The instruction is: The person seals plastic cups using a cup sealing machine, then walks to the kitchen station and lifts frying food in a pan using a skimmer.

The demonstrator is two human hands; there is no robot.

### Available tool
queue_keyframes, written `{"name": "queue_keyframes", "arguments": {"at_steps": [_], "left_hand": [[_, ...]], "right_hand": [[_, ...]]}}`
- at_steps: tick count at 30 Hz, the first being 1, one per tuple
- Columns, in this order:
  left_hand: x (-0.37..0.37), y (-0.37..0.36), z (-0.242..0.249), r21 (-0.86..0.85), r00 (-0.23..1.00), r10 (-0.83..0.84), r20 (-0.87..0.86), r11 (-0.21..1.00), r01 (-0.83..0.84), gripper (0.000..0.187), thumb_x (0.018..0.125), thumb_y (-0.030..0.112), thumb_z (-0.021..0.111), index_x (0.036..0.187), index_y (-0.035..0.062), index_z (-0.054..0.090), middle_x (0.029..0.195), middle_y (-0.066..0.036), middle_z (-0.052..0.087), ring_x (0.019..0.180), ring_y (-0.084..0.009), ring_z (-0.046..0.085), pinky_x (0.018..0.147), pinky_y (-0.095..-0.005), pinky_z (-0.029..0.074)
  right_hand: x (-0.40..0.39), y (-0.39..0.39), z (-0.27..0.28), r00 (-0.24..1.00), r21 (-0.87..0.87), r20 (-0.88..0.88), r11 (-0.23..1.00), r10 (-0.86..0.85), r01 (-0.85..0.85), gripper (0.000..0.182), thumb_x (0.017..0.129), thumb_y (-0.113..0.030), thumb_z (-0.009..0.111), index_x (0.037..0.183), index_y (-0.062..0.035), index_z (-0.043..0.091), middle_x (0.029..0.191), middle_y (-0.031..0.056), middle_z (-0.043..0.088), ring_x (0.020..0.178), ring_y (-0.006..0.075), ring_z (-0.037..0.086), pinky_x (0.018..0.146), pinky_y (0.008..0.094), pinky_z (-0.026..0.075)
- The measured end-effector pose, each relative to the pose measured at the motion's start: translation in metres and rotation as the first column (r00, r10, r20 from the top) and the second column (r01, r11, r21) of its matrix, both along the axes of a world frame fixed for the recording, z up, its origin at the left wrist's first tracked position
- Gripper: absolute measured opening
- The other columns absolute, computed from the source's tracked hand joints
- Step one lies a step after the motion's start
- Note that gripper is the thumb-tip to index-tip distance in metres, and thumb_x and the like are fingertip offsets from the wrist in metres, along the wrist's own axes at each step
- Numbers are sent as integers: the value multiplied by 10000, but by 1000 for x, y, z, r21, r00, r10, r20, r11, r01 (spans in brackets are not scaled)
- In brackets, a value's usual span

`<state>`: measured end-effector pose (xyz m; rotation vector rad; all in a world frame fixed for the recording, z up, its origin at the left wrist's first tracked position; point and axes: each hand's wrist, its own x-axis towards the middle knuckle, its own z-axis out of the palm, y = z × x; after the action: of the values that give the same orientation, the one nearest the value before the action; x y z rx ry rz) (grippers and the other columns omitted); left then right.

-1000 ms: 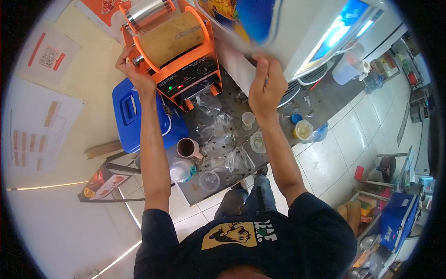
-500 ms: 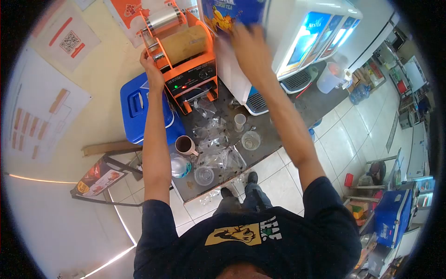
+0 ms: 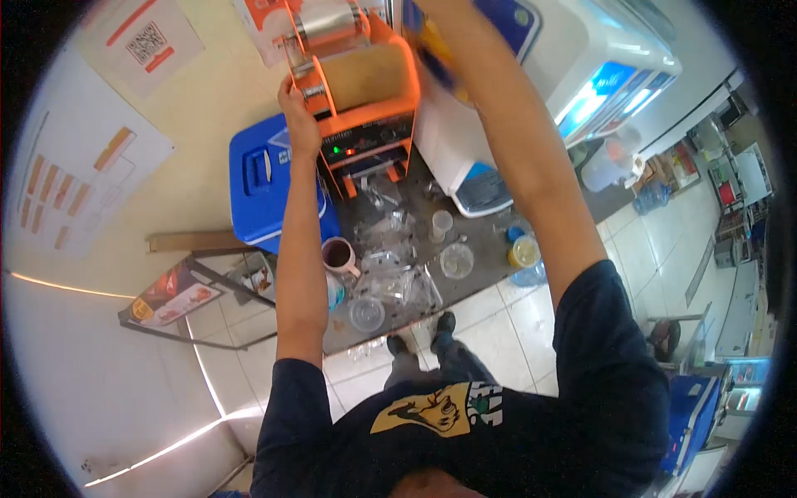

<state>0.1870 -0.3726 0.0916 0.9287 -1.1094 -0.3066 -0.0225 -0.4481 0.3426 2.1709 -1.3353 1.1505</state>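
Note:
An orange cup sealing machine (image 3: 371, 119) with a brownish film roll (image 3: 361, 76) and metal rollers stands on the dark counter. Green and red lights glow on its black panel. Against its left side, my left hand (image 3: 297, 120) has its fingers closed round the frame near the roll's end. My right forearm (image 3: 523, 133) reaches up past the white drink dispenser (image 3: 440, 137). Beyond the top edge, my right hand is out of sight. Near that arm is the dispenser's blue and yellow picture panel (image 3: 506, 25), partly hidden and blurred.
A blue cooler box (image 3: 249, 187) sits left of the machine. Nearer are a mug (image 3: 339, 255), crumpled clear plastic (image 3: 394, 278), plastic cups (image 3: 457, 261) and a lid (image 3: 366, 314). A yellowish container (image 3: 524, 251) stands at the counter's edge. Tiled floor (image 3: 515, 324) lies below.
My right arm has reached farther up, taking the hand out of view. My left hand stays at the machine's side. The whole view has shifted, revealing the yellowish container.

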Motion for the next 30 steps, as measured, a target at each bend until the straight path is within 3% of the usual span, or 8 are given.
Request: {"name": "queue_keyframes", "arguments": {"at_steps": [4, 6, 7, 9, 14, 19, 22, 30], "left_hand": [[-13, 36, 15, 160, 947, 250, 200, 946, -283, 466, 1015, 352, 366, 1250, -43, 441, 1258, -184, 463, 1209, -283, 416, 1036, -377, 317], [-20, 49, -18, -145, 621, 659, 423, 726, -672, 289, 977, 261, 451, 1102, 4, 497, 1119, -148, 474, 1063, -257, 485, 892, -406, 414], [-73, 90, 17, 3, 860, 341, -380, 930, -367, 269, 954, 224, 472, 1126, 18, 472, 1127, -141, 459, 1030, -253, 510, 850, -408, 440], [-135, 145, 35, 106, 849, 407, -338, 912, -395, 364, 967, 301, 473, 1190, 23, 398, 1145, -128, 446, 983, -282, 523, 877, -427, 440], [-344, 206, 37, -82, 930, 88, -356, 989, -125, 411, 975, 375, 365, 1121, -5, 420, 1046, -136, 464, 763, -221, 486, 697, -362, 413], [-513, 151, 161, -690, 400, -913, -76, 338, 640, 514, 953, 510, 340, 1212, 96, 500, 1245, -178, 527, 1085, -299, 529, 916, -452, 394], [-660, 155, 252, -677, 293, -953, 72, 169, 716, 525, 939, 538, 371, 1194, 106, 526, 1317, -115, 517, 1120, -276, 521, 948, -458, 371], [-998, 129, 276, -775, 378, -881, 286, 20, 632, 478, 930, 533, 400, 1113, 117, 547, 1206, -98, 538, 1032, -263, 534, 930, -459, 381]], "right_hand": [[-79, 105, -67, 919, 170, 83, 903, 385, -394, 365, 874, -331, 608, 1084, -33, 590, 1075, 205, 543, 873, 418, 611, 765, 465, 503], [-138, 163, -130, 848, 320, 100, 790, 521, -523, 263, 822, -188, 659, 1044, -55, 614, 1070, 153, 582, 955, 348, 591, 834, 428, 469], [-171, 193, -160, 810, 501, 172, 659, 560, -562, 279, 797, -129, 688, 1061, -65, 625, 1062, 135, 592, 1008, 316, 571, 870, 412, 448], [-247, 246, -231, 769, 787, 244, 343, 591, -513, 439, 870, -274, 654, 1259, -91, 564, 1094, 152, 593, 1060, 309, 553, 893, 392, 451], [-440, 389, -299, 979, 972, -152, -201, -136, 123, 486, 902, -392, 606, 1267, -77, 549, 1151, 141, 636, 1081, 294, 592, 917, 385, 467], [-635, 463, -286, 791, 956, 268, 252, -551, -149, 350, 931, -200, 596, 1249, -64, 549, 968, 89, 661, 882, 192, 629, 784, 316, 498], [-745, 499, -299, 524, 851, 517, 474, -677, -228, 314, 914, -117, 605, 1214, -34, 561, 882, 55, 622, 774, 105, 595, 693, 273, 499], [-1044, 455, -314, 631, 883, 466, 374, -621, -283, 372, 915, -265, 621, 1215, -48, 581, 944, 116, 679, 810, 200, 637, 753, 316, 502]]}}
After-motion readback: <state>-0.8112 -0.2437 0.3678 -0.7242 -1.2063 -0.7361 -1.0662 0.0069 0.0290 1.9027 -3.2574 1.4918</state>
